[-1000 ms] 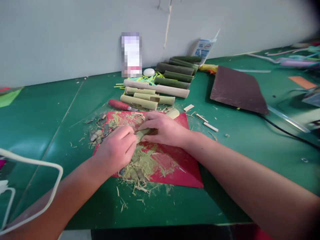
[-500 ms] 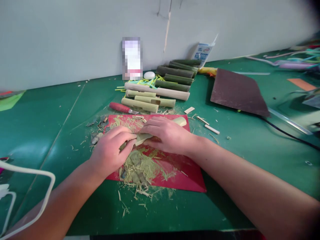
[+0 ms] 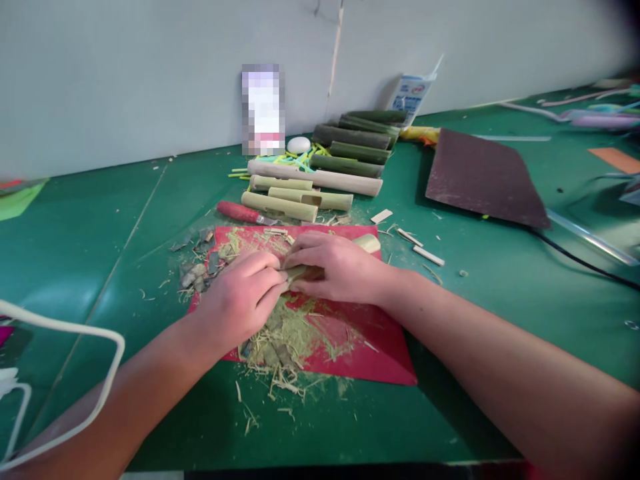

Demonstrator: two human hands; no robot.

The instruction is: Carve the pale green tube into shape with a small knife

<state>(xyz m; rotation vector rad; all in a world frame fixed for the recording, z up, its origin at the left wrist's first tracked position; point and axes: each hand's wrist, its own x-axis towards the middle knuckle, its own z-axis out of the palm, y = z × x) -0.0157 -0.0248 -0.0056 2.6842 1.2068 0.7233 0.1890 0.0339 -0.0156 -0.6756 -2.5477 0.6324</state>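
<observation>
My right hand [image 3: 336, 268] is closed over a pale bamboo piece [image 3: 369, 243] lying on a red mat [image 3: 370, 340]; one end sticks out past my fingers toward the right. My left hand [image 3: 244, 301] is curled into a grip against the near end of that bamboo piece, holding something small that I cannot make out. A heap of greenish shavings [image 3: 285, 337] lies on the mat just below both hands.
Behind the mat lie a red-handled knife [image 3: 243, 213], peeled bamboo pieces [image 3: 300, 193] and dark green bamboo pieces [image 3: 357, 141]. A brown sandpaper sheet [image 3: 483, 179] and a black cable [image 3: 585, 261] are at the right. A white cable [image 3: 75, 327] loops at the left.
My left hand has drawn back toward the bamboo's near end and closed tighter against it. My right hand stays on the bamboo. The view shifted slightly.
</observation>
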